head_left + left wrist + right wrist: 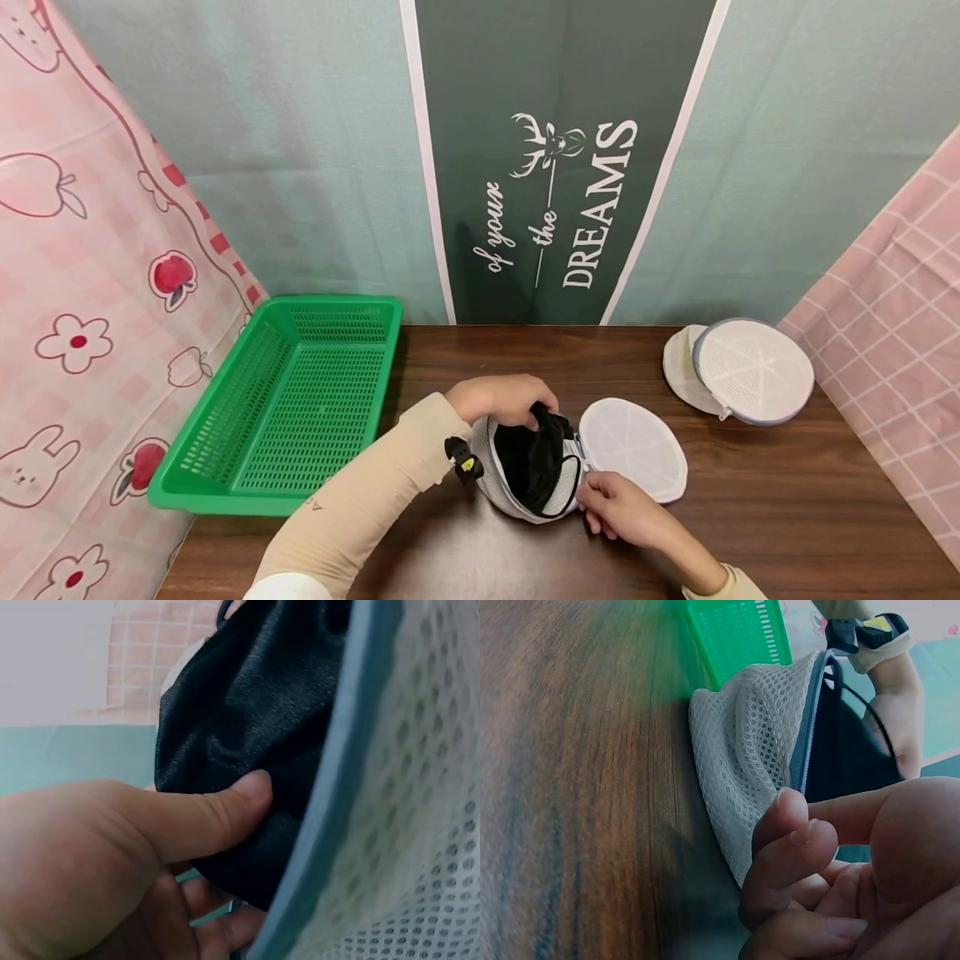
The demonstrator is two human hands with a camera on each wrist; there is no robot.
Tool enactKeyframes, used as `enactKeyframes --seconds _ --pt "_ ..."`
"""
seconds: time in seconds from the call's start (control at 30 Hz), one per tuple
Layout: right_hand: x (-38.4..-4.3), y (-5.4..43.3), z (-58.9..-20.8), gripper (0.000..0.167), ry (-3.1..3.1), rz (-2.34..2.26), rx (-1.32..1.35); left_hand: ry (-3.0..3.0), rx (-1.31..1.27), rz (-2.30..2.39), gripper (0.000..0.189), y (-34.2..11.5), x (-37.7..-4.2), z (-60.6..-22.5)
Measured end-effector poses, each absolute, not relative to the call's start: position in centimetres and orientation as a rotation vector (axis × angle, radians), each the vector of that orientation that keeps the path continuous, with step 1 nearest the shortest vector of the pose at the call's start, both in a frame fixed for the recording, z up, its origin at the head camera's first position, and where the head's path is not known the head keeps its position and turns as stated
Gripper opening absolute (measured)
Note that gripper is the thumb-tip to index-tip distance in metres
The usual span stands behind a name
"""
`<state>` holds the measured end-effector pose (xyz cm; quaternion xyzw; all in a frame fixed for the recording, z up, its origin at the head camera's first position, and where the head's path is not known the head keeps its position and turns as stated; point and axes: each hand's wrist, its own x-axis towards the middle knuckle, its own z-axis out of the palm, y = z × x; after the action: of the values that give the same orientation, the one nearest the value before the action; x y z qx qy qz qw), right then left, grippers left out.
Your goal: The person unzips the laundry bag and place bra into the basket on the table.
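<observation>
A mesh laundry bag [489, 467] with a blue-grey zipped rim lies on the table, its round lid [633, 450] folded back to the right. Inside its opening is a smooth black garment [546, 462] with a thin strap that loops over the front rim; its exact kind is unclear. My left hand [510, 400] pinches the garment at the back of the opening, thumb on top in the left wrist view. My right hand [618, 507] grips the bag's rim at the right front, fingers curled by the zip [807, 750] in the right wrist view.
A green plastic basket [390, 367] with slotted walls stands on the left. At the back right lie two more mesh bags, a white round one [753, 371] leaning on a cream one [684, 375]. Printed cloths hang behind and on both sides of the wooden table [757, 508].
</observation>
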<state>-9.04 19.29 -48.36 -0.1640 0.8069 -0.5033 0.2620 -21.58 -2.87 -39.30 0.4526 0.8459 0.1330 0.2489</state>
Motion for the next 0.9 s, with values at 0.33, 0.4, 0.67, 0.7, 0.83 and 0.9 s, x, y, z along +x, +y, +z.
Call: enactKeyframes --seconds 0.33,0.4,0.67,0.7,0.83,0.9 --pt "-9.1 19.3 -48.3 0.029 2.194 -1.36 -0.467 2.229 1.31 0.571 0.014 -3.5 -22.4 -38.7" --pt "-9.1 19.3 -48.3 0.029 2.196 -1.358 -0.466 2.226 1.311 0.582 0.014 -3.5 -22.4 -38.6" --pt "-9.0 19.2 -48.6 0.026 2.181 -1.382 -0.422 2.26 1.31 0.631 0.013 -4.0 -22.8 -38.0" --pt "-9.0 19.2 -48.6 0.026 2.179 -1.388 -0.422 2.263 1.313 0.639 0.012 -4.1 -22.8 -37.9" --pt "-8.9 19.2 -48.7 0.024 2.178 -1.404 -0.418 2.297 1.312 0.649 0.014 -4.4 -22.9 -37.4" --pt "-8.9 19.2 -48.7 0.021 2.177 -1.408 -0.416 2.321 1.299 0.653 0.015 -4.4 -22.9 -37.1"
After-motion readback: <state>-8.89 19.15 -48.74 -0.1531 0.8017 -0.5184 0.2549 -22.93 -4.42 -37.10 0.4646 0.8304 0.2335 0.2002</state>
